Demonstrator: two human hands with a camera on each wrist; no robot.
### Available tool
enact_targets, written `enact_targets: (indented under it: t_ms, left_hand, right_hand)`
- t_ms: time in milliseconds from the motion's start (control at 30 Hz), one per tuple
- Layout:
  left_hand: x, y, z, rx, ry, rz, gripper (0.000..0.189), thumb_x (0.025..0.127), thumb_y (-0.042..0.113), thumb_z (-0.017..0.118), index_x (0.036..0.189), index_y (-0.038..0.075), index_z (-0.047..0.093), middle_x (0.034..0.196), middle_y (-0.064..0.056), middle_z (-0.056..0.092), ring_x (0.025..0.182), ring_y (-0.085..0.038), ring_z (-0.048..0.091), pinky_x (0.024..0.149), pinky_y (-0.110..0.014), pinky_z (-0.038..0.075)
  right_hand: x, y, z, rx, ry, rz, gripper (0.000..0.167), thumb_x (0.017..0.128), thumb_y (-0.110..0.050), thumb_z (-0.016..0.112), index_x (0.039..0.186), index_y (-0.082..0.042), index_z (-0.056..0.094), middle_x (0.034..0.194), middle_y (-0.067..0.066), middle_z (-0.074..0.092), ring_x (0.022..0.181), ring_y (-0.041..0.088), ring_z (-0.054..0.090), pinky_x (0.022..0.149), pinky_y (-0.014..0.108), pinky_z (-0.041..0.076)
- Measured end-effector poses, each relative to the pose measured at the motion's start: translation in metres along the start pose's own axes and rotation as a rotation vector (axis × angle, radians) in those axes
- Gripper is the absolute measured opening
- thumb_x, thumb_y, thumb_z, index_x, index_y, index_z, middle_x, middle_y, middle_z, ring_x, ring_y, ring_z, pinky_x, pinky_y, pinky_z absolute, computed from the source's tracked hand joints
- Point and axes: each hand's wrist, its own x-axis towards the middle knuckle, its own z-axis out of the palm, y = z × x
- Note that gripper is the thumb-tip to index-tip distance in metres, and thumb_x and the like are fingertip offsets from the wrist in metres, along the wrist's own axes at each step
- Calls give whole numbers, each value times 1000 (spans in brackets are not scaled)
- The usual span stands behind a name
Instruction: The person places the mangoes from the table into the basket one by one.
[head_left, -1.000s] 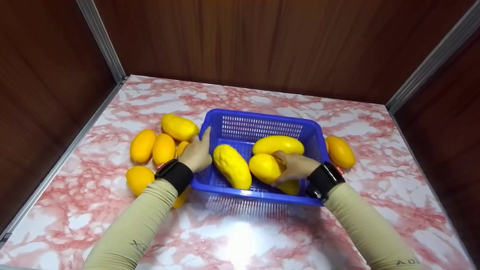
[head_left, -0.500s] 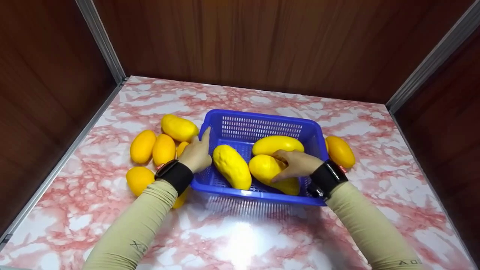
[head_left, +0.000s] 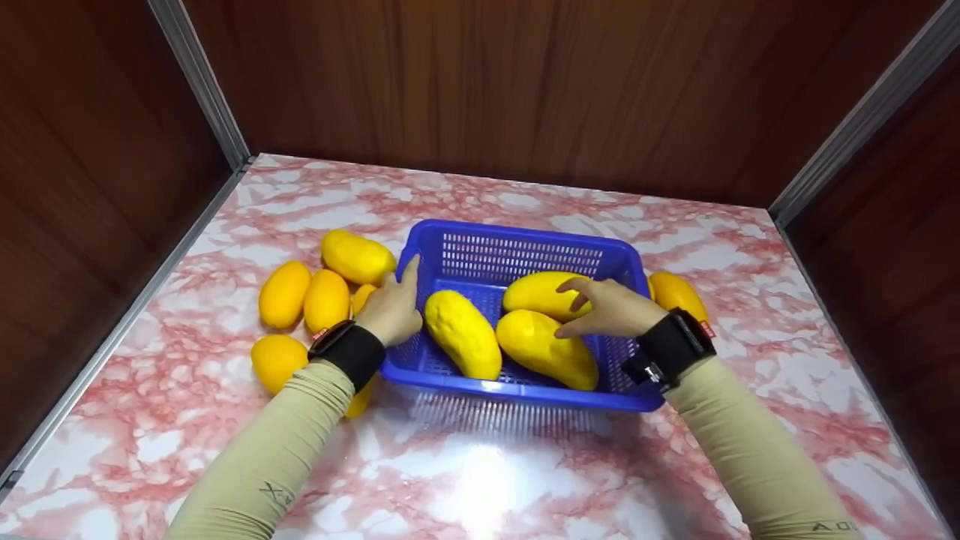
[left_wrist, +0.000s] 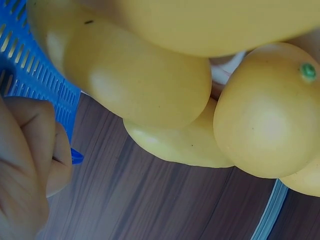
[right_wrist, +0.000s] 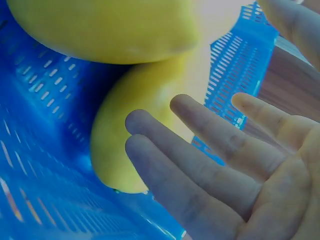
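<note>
Your right hand [head_left: 619,309] is spread and holds nothing, above the front-right yellow fruit [head_left: 546,351] in the basket [head_left: 489,387]; your left hand [head_left: 390,311] grips the basket's left side; the fruit looks firm and slippery, so cup its thick middle.

The table [head_left: 375,480] had a red-and-white marbled top. A blue basket [head_left: 480,386] stood on it near the middle. From the basket, a cluster of yellow fruit [head_left: 327,300], partly hidden, lay between eight and ten o'clock; a separate fruit [head_left: 675,292] lay just beside it at three o'clock.
</note>
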Motion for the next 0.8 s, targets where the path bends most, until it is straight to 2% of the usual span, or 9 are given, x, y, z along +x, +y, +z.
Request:
enact_targets:
  t_ms: [200, 433, 633, 800]
  left_hand:
    - [0, 0, 0, -9, -9, -2, 86, 87, 8, 49, 161, 15, 5, 144, -35, 39, 100, -45, 61, 92, -54, 48]
    - [0, 0, -1, 3, -7, 1, 86, 87, 8, 49, 161, 15, 5, 145, -35, 39, 102, -46, 61, 92, -54, 48]
    - [0, 0, -1, -1, -13, -4, 87, 87, 8, 50, 161, 15, 4, 146, -35, 38, 104, -46, 60, 94, -55, 47]
    - [0, 0, -1, -1, -15, -12, 87, 87, 8, 50, 161, 16, 4, 146, -35, 37, 105, -46, 60, 96, -55, 46]
  right_hand:
    - [-4, 0, -10, 8, 32, 5, 74, 83, -44, 76, 143, -11, 49, 125, 20, 65, 119, 38, 56, 97, 52, 49]
    - [-9, 4, -23, 13, 79, -33, 78, 83, -49, 75, 143, -7, 50, 126, 24, 64, 115, 37, 62, 93, 51, 52]
    - [-12, 11, -32, 5, 88, 28, 74, 85, -44, 73, 146, -9, 48, 126, 23, 65, 112, 35, 64, 90, 51, 53]
    - [-14, 15, -36, 0, 104, 49, 67, 88, -40, 71, 143, -9, 50, 121, 23, 68, 108, 37, 65, 91, 53, 52]
